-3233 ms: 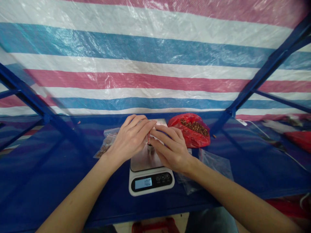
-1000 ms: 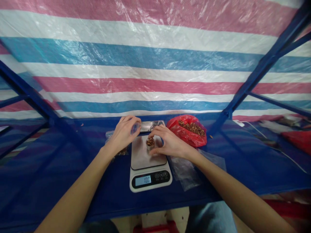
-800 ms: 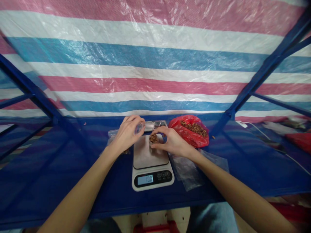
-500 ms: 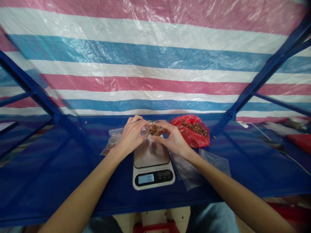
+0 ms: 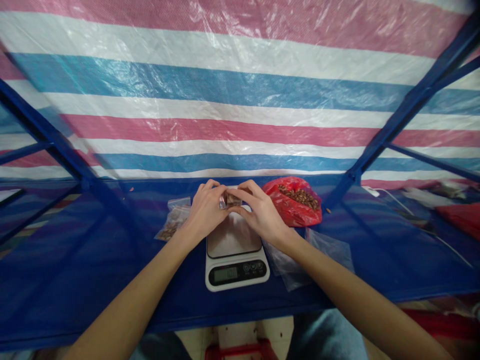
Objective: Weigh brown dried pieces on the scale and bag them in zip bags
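Observation:
My left hand [image 5: 208, 205] and my right hand [image 5: 260, 210] meet above the far end of a white digital scale [image 5: 237, 241]. Between their fingertips is a small clear container [image 5: 235, 199] with brown contents, partly hidden by the fingers. Both hands are closed on it. A shiny clear edge [image 5: 222, 202] shows at my left fingers; whether it belongs to the container I cannot tell. The dim scale display [image 5: 225, 273] seems to read 10.0. Beyond my right hand sits a red plastic bag [image 5: 292, 212] with many brown seed-like pieces [image 5: 300, 196].
A clear zip bag [image 5: 173, 217] holding brown pieces lies left of the scale. Flat clear bags [image 5: 330, 250] lie under my right forearm. Blue metal bars [image 5: 390, 125] rise at both sides, with a striped plastic sheet [image 5: 225, 130] behind the blue surface [image 5: 112, 280].
The clear container has tipped, so its round open top with the brown pieces no longer faces me. My right fingers have shifted slightly left. The scale display's backlight has gone off.

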Tool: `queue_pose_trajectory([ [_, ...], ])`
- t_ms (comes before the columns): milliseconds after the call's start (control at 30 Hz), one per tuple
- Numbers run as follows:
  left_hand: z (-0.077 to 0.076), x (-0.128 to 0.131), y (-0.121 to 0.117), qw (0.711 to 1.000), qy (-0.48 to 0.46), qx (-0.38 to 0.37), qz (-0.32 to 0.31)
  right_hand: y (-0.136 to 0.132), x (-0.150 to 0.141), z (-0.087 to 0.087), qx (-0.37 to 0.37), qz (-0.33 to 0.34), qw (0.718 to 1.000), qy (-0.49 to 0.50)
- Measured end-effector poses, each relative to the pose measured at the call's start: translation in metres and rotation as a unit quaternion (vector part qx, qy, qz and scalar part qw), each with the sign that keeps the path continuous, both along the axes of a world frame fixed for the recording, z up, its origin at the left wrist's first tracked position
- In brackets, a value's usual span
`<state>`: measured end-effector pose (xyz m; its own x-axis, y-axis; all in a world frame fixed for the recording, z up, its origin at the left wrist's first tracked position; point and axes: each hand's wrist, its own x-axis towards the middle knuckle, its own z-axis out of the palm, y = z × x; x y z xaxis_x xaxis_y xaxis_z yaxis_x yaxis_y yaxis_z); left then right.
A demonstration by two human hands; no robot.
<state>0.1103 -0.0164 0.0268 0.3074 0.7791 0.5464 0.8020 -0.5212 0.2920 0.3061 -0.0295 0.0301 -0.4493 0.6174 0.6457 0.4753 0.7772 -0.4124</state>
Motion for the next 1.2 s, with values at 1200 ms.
queue_pose_trajectory([
  [1200, 0.009, 0.004, -0.003, 0.878, -0.429, -0.178, -0.116, 0.019, 0.035, 0.021, -0.048, -0.059, 0.985, 0.154],
])
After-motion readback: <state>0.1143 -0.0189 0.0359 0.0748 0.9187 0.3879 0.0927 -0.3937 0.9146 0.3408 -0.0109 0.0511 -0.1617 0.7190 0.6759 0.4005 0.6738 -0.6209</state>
